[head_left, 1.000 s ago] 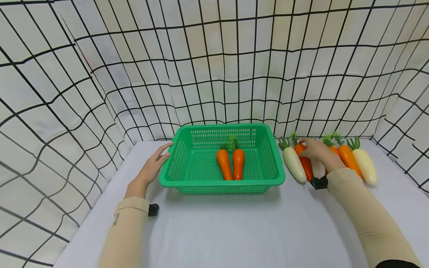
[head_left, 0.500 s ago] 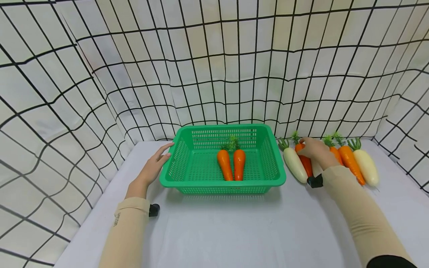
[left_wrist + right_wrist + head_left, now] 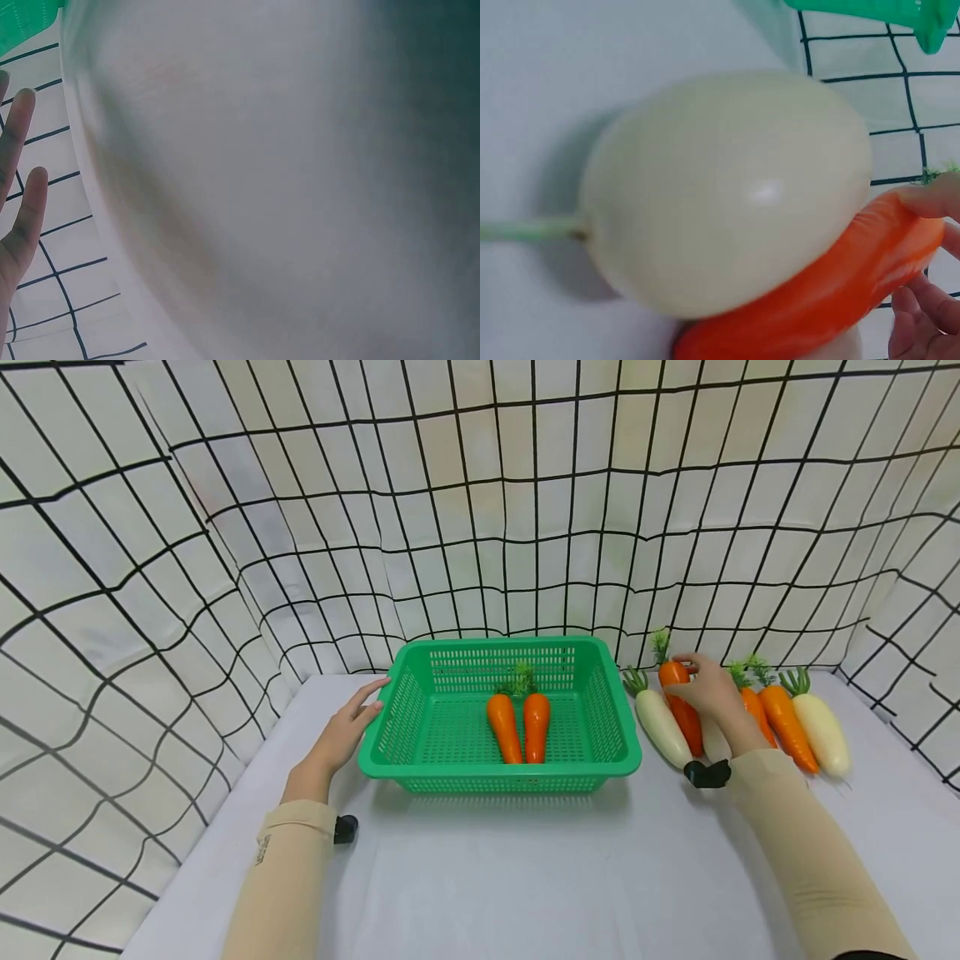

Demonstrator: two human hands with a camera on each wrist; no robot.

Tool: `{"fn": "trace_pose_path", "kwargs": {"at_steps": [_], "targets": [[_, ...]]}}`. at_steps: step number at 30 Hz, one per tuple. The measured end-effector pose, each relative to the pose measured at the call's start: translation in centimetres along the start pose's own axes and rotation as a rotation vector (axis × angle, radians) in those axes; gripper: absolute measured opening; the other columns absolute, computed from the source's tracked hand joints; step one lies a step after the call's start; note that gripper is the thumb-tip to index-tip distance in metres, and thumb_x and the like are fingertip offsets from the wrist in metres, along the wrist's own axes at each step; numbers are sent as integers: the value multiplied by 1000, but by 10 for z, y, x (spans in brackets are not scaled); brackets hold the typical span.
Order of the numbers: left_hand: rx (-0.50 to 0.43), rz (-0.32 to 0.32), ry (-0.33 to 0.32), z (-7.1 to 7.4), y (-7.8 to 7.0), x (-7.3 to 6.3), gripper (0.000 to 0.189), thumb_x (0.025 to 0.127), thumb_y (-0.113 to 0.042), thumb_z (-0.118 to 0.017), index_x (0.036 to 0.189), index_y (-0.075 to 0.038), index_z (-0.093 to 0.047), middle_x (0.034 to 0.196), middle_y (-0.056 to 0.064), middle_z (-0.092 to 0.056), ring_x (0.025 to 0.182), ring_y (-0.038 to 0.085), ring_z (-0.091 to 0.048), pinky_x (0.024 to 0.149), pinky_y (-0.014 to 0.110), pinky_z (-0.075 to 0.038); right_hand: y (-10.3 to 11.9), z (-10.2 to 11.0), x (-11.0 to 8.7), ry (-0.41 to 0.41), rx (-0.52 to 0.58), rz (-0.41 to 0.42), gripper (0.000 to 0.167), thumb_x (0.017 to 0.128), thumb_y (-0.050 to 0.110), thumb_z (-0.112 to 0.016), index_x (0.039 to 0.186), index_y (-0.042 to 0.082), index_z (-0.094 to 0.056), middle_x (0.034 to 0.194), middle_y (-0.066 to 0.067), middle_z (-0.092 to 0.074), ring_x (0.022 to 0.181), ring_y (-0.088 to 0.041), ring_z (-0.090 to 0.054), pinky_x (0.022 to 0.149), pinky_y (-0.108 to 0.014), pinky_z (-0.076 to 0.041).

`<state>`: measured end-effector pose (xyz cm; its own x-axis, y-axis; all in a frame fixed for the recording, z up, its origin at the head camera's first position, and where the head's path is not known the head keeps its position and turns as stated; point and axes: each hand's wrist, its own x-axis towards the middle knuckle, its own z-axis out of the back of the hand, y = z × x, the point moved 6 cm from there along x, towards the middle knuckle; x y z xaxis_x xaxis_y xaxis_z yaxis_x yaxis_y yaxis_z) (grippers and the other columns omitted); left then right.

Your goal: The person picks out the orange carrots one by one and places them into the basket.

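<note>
White sheeting [image 3: 552, 560] crossed by black grid lines [image 3: 535, 478] stands behind and to both sides of a pale tabletop [image 3: 487, 877]. Near the tabletop's back edge, left of its middle, sits a green basket [image 3: 498, 771] with slotted walls. Beige sleeves [image 3: 288, 877] reach in from the front edge. At the basket's left side, the left hand [image 3: 337, 743] has its fingers extended, the tips at the rim. Toward the back right corner, the right hand [image 3: 712, 693] pinches an orange carrot [image 3: 687, 722] between thumb and fingers, its leafy end pointing to the back edge. Just left of that carrot lies a white radish [image 3: 663, 731]; right of it, a second radish [image 3: 715, 741] is mostly hidden behind the hand. Farther along toward the right edge are two more carrots [image 3: 789, 727] side by side, then a third radish [image 3: 821, 735], outermost. Inside the basket, right of its centre, rests a pair of carrots [image 3: 536, 727], leaves toward the back wall. Small black devices [image 3: 345, 829] sit at both wrists.
</note>
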<state>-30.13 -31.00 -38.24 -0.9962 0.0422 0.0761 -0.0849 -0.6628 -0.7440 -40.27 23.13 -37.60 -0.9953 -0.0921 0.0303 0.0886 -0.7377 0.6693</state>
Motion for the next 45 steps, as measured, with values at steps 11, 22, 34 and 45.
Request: {"fn": "trace_pose_path", "kwargs": {"at_steps": [11, 22, 34, 45], "targets": [[6, -9, 6, -2, -4, 1, 59, 110, -50, -35, 164, -26, -28, 158, 30, -36, 141, 55, -35, 109, 76, -25, 8, 10, -15, -119, 125, 78, 61, 98, 10, -68, 151, -5, -42, 145, -39, -41, 121, -55, -49, 99, -66, -45], [7, -20, -5, 2, 0, 2, 59, 110, -51, -35, 164, -28, -28, 158, 28, -36, 142, 54, -35, 108, 76, -26, 65, 40, -25, -137, 201, 168, 62, 99, 12, -69, 152, -1, -41, 150, -32, -38, 127, -53, -48, 96, -62, -50], [10, -8, -2, 1, 0, 0, 60, 110, -51, -34, 164, -27, -27, 156, 30, -38, 141, 54, -35, 108, 76, -26, 131, 39, -23, 60, 319, 238, 63, 100, 14, -68, 151, 2, -34, 153, -26, -36, 127, -44, -51, 98, -50, -52], [9, -19, 0, 0, -1, 0, 59, 110, -50, -34, 164, -26, -27, 156, 31, -37, 141, 56, -35, 108, 77, -26, 162, 12, -4, 188, 394, 196, 60, 101, 13, -67, 149, 4, -32, 151, -24, -38, 121, -42, -56, 98, -49, -53]]}}
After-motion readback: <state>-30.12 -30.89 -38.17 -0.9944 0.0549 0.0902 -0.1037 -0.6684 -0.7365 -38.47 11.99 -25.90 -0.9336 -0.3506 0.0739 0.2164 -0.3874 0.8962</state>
